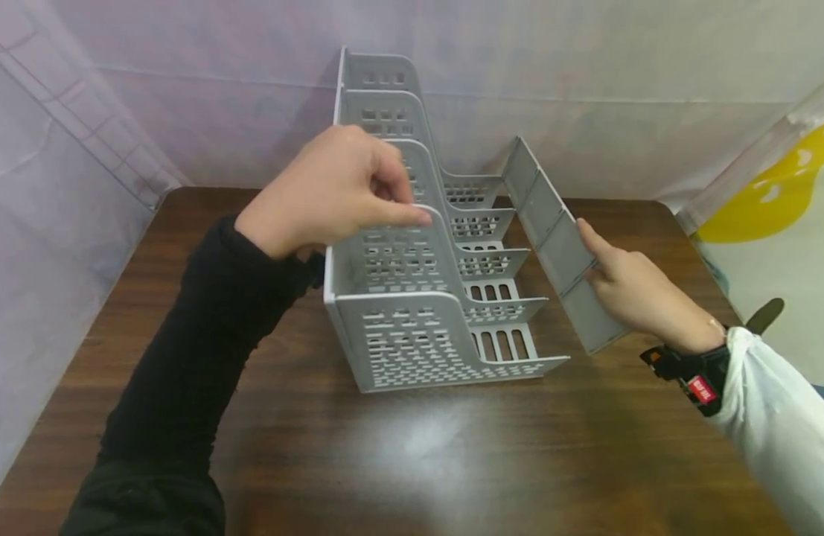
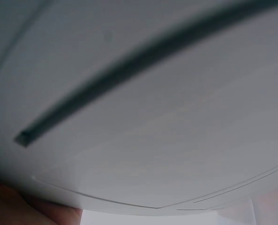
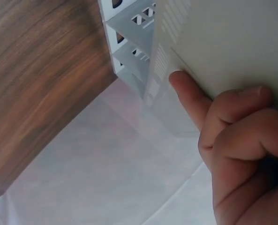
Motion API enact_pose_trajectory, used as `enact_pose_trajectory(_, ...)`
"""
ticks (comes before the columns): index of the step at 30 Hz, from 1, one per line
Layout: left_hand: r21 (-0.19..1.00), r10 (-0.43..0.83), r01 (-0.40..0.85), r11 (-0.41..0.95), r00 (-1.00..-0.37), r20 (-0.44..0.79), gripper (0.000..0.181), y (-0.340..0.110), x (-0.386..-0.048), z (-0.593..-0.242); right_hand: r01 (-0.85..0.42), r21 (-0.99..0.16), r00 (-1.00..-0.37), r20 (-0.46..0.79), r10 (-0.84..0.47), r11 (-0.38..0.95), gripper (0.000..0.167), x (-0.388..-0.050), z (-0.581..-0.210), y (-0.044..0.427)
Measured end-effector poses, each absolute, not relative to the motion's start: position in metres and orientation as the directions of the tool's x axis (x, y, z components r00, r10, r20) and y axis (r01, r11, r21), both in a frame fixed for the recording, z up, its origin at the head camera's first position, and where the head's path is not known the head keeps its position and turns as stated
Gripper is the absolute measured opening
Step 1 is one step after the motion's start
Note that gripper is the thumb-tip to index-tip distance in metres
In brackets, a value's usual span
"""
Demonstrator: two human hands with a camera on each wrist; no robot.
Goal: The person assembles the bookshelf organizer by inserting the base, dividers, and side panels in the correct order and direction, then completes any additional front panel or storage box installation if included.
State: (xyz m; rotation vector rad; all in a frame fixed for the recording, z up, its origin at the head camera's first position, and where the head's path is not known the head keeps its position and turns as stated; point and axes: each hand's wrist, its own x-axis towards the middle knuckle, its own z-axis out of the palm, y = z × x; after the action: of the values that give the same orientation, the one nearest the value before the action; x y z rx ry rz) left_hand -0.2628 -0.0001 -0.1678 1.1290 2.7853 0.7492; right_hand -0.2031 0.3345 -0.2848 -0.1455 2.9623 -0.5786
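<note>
A grey plastic file organizer (image 1: 412, 335) with perforated dividers stands on the table, its tall back to the left. My left hand (image 1: 338, 186) reaches over that back and pinches the top edge of a divider between thumb and fingers. In the left wrist view a grey surface with a dark slot (image 2: 106, 79) fills most of the picture, with a bit of the hand at the lower left. My right hand (image 1: 629, 286) holds a flat grey panel (image 1: 542, 201) upright and slanted at the organizer's low front. Its index finger (image 3: 190, 93) lies against the panel's outer face.
The dark wood table (image 1: 284, 447) runs under everything. A pale sheet (image 1: 586, 59) hangs behind its far edge, and another pale surface (image 1: 36, 223) borders the left. A yellow shape (image 1: 767, 201) is beyond the right edge.
</note>
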Motion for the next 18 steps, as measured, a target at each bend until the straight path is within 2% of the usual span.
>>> enact_pose_trajectory(12,0.445,0.661,0.650,0.616,-0.734,0.157,0.025,-0.002,-0.264,-0.168,-0.104,-0.386,-0.976,-0.140,-0.170,0.916,0.068,-0.210,-0.270,0.335)
enact_pose_trajectory(18,0.441,0.662,0.656,0.613,-0.731,0.167,0.026,-0.004,-0.262,-0.167,-0.089,-0.417,-0.973,-0.159,-0.168,0.905,0.068,-0.207,-0.275,0.334)
